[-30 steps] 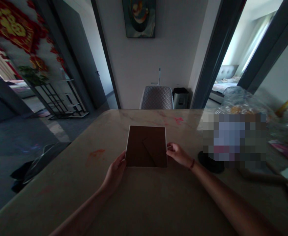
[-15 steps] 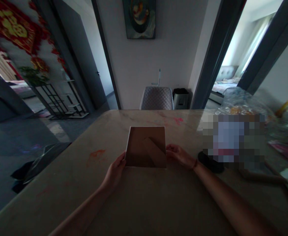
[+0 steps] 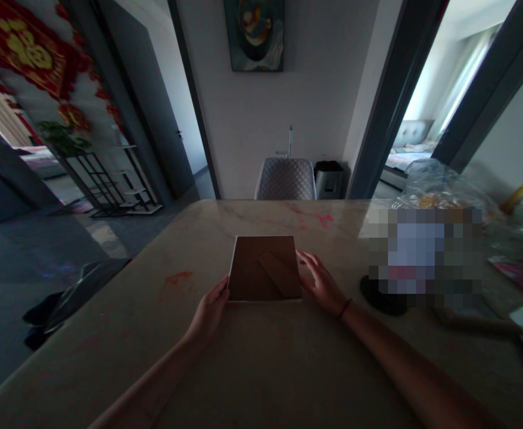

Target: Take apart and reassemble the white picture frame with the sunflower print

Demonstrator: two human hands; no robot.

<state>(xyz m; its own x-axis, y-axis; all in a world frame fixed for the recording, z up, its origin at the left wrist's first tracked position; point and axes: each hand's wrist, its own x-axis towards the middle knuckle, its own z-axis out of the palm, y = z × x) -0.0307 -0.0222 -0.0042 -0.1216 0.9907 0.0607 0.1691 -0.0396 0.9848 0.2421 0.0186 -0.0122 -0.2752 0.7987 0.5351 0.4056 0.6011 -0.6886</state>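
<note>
I'm apparently steadying: left hand (image 3: 210,305) pinches the brown panel (image 3: 249,265) at eight o'clock; right hand (image 3: 326,288), half-spread at three, gripping nothing, likely needs light contact.

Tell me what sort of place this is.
Probably a home, perhaps its dining area: a chair at the table, a picture on the wall, and a bed through the right doorway.

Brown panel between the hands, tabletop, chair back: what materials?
Brown panel: probably fibreboard or stiff cardboard, matte; the brown is plain and free of glare.
Tabletop: stone or stone-look laminate, fairly glossy; faint marbling and a bright reflection at its far side. Can't tell which.
Chair back: padded grey upholstery, quilted in diamonds with a slight sheen; maybe faux leather, maybe fabric.
</note>
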